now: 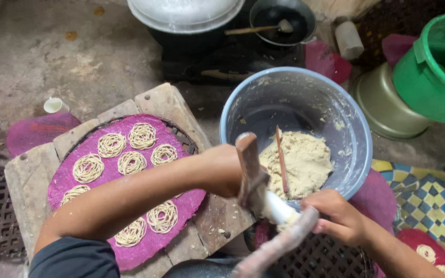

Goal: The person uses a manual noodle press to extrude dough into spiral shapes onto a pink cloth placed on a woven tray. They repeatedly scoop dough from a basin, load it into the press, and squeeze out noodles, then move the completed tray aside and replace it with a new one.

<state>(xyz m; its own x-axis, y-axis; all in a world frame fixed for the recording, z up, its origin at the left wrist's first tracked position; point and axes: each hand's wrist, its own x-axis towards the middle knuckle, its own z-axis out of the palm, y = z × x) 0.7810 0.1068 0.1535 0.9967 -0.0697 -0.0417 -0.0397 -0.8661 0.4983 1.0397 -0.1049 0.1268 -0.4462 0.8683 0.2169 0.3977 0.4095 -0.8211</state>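
Noodle press (263,206) nearest, clasped by both hands: left hand (222,170) closed on its handle, right hand (338,216) around the barrel beside the dough basin (356,128). Risk: dough-slick grip slipping, press dropping onto noodle coils (130,162).

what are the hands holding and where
Both hold a dough press: the left hand grips its upper wooden handle, the right hand steadies its white barrel.
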